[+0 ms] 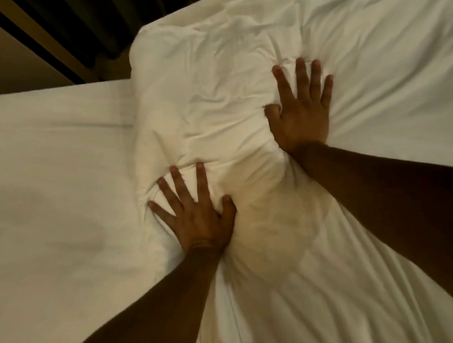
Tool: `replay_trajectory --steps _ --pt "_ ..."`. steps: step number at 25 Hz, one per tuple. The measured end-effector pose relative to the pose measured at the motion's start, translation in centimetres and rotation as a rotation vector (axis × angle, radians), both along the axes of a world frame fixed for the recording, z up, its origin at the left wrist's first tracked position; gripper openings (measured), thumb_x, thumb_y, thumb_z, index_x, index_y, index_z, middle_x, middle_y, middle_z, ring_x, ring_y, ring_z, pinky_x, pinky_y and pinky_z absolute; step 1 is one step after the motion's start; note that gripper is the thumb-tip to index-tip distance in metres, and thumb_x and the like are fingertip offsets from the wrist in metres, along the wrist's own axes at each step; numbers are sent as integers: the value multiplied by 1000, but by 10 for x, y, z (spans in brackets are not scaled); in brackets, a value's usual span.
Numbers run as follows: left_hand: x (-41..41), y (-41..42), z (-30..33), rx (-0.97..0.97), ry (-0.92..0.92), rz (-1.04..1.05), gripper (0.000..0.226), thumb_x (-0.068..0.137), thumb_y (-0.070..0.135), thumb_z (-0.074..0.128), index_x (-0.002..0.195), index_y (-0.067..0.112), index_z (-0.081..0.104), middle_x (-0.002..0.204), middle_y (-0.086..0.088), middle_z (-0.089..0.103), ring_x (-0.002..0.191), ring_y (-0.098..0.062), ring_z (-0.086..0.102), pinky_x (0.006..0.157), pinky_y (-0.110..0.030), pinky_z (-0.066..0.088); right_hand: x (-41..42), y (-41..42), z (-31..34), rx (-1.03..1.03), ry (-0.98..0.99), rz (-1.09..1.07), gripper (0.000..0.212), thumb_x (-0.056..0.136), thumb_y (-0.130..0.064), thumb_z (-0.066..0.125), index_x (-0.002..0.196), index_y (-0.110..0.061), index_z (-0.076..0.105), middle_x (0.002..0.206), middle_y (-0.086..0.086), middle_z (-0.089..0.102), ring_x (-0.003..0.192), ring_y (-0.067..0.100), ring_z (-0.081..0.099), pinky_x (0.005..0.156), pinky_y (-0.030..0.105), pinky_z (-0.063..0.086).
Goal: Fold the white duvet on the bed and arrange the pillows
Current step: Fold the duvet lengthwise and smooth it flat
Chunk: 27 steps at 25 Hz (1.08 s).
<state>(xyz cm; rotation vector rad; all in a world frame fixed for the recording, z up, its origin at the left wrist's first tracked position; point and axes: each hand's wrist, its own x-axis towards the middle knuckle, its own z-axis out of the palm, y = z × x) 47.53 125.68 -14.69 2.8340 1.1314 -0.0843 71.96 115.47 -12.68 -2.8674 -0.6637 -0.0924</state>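
Note:
A puffy white pillow [215,88] lies in the middle of the view, creased and dented. My left hand [196,212] presses flat on its near left corner, fingers spread. Flat on the pillow's right side rests my right hand [302,112], fingers also spread. Neither hand grips anything. White bedding, which may be the duvet [318,284], runs from under the pillow toward me in soft folds. A smooth white sheet [50,193] covers the bed to the left. More white bedding [397,44] spreads at the upper right; I cannot tell whether it is a second pillow.
The bed's far edge runs along the upper left, with a tan wall or headboard panel [10,64] and dark vertical strips [81,29] beyond it. The room is dim.

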Motion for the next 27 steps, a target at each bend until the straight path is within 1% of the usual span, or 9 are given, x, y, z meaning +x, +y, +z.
replay_trajectory --steps 3,5,6,8,10,12,19,24,27 --pt "3 2 -3 25 -1 -8 79 87 65 25 157 34 4 165 -15 2 151 -41 1 111 -72 5 -74 -42 17 122 115 4 64 95 -43 30 156 -26 25 165 12 15 153 32 8 121 55 9" --pt "5 0 -1 28 -18 -7 78 88 65 23 157 34 4 165 -15 4 151 -41 2 111 -72 5 -177 -106 33 64 198 96 65 94 -42 34 156 -22 28 165 11 17 153 31 11 121 56 11" --pt "1 -2 -2 33 -31 -10 77 88 65 22 157 35 5 165 -15 4 151 -40 2 110 -72 5 -226 -142 38 40 193 157 67 92 -40 38 155 -19 30 164 11 18 152 31 13 120 58 14" --pt "0 0 -7 51 -80 -8 76 89 65 23 157 35 8 165 -14 7 151 -40 3 110 -73 5 -276 -199 31 54 124 261 67 87 -34 43 150 -12 38 162 15 23 150 35 19 116 62 22" --pt "-2 -2 -8 56 -124 11 74 90 64 26 156 36 11 165 -13 10 151 -40 5 111 -72 6 -277 -217 9 84 111 271 66 86 -31 41 147 -7 42 160 18 28 149 37 23 115 63 23" --pt "-1 -5 -5 107 -144 19 72 90 64 25 156 38 11 165 -12 11 151 -39 6 111 -72 6 -267 -209 -4 161 101 271 66 87 -32 38 147 -6 42 159 19 29 149 37 22 117 61 21" --pt "-8 -15 2 111 -146 48 71 91 68 14 155 40 6 165 -12 8 151 -40 3 115 -69 2 -269 -214 -21 195 -5 283 71 84 -33 38 149 -7 40 159 16 30 151 32 20 118 57 20" --pt "-34 -30 12 -7 -133 59 67 96 61 12 157 35 9 165 -13 4 152 -36 2 120 -58 -1 -272 -218 -25 179 -30 295 74 81 -30 43 152 -10 36 161 14 27 151 30 18 119 54 18" --pt "-66 -67 23 -105 -120 76 63 100 55 14 157 31 8 166 -12 4 153 -30 2 123 -50 -2 -276 -220 -24 188 -27 271 74 82 -29 43 153 -13 33 162 12 26 151 30 17 121 53 15"
